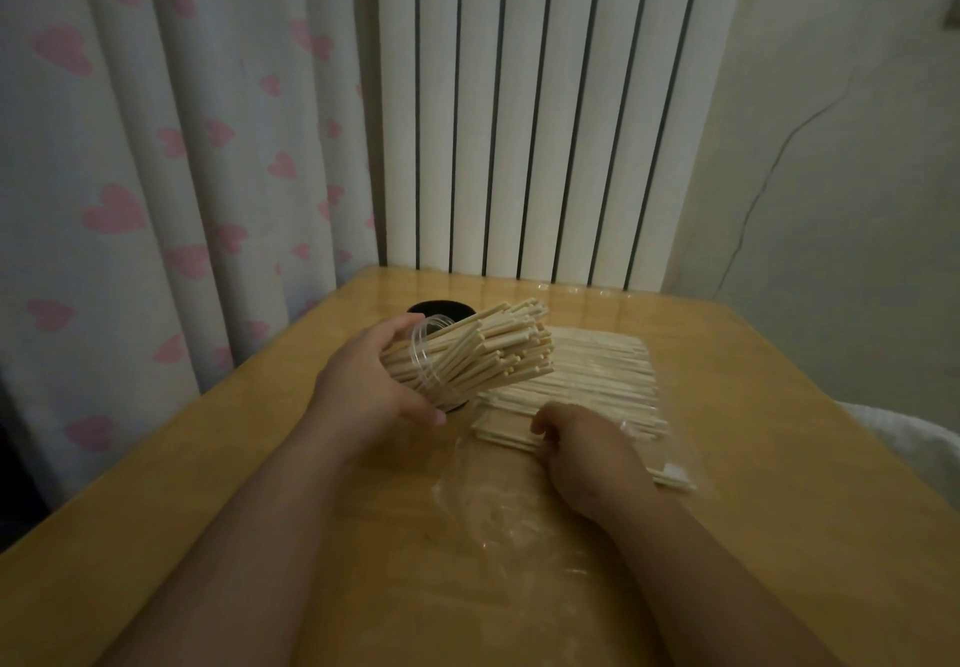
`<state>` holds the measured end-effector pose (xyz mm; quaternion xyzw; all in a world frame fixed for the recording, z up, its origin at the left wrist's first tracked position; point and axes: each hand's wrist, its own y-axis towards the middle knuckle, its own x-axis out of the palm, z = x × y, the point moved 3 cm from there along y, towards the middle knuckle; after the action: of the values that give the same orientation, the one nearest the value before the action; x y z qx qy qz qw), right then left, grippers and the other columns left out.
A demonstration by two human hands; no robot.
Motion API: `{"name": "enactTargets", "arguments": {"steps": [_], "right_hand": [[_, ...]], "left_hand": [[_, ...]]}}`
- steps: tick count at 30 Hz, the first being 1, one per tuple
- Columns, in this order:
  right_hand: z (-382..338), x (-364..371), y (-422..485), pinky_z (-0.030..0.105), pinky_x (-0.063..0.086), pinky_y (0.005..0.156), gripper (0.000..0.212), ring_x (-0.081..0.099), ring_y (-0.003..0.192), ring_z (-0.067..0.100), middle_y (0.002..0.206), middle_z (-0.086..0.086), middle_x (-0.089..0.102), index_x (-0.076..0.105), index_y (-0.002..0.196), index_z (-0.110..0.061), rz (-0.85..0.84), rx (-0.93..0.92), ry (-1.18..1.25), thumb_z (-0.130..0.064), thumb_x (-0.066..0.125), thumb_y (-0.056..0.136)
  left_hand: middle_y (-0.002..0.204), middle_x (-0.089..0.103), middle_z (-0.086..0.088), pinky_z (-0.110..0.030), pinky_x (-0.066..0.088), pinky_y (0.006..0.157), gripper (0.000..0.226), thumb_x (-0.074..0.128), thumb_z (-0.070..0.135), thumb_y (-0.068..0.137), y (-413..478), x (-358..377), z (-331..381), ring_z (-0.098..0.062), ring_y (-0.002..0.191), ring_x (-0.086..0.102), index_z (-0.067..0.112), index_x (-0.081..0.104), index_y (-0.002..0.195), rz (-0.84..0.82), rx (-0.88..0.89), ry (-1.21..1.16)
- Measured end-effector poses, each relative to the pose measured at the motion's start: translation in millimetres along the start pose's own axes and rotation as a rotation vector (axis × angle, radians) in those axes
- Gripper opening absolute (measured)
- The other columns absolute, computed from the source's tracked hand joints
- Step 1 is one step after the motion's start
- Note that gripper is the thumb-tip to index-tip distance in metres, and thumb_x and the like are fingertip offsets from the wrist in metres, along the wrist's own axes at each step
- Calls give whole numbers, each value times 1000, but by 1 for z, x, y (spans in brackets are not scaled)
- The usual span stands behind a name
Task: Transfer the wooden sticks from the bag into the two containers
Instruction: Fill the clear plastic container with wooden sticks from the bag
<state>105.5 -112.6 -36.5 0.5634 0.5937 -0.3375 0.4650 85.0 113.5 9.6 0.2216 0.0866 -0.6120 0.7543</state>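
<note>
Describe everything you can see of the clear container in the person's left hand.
The clear container looks like thin transparent plastic, with a glossy round rim. The left hand grips it, tilted above the table, mouth pointing away to the right. It is packed with pale wooden sticks that fan out well past the rim. A black container stands just behind it.

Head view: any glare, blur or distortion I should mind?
Head view: dim, warm light; glare streaks along the table far edge; wide-angle bowing in the curtain and radiator; clear bag nearly vanishes against the wood; sticks in the clear container look fairly sharp.
</note>
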Motion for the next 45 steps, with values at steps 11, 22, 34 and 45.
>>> {"name": "enactTargets", "arguments": {"steps": [11,22,34,45], "right_hand": [[-11,1,-8,41,43,97,29,55,114,30,123,8,59,56,124,-17,-95,-31,-296,-22,44,98],[-26,-25,-29,35,40,73,15,61,101,26,108,2,65,49,115,-28,66,-37,-127,-29,44,101],[-58,-68,-56,20,10,48,29,24,43,12,47,-9,41,49,59,-27,664,-408,-236,-47,51,79],[-39,-75,-50,22,25,52,54,39,65,14,86,3,51,66,86,-11,1003,-373,48,-48,32,104]], "left_hand": [[133,55,15,-33,48,92,112,94,-2,43,0,1,2,-15,116,56,37,53,140,-9,10,19],[131,59,10,-26,46,81,111,94,-2,46,1,-1,1,-17,114,57,36,52,142,-13,5,11],[129,59,8,-27,50,80,103,86,-10,55,-1,0,0,-20,114,59,33,52,142,-11,28,-30],[124,57,16,-22,46,73,109,89,-10,49,-4,0,4,-13,109,57,35,52,140,-64,5,-41]]}}
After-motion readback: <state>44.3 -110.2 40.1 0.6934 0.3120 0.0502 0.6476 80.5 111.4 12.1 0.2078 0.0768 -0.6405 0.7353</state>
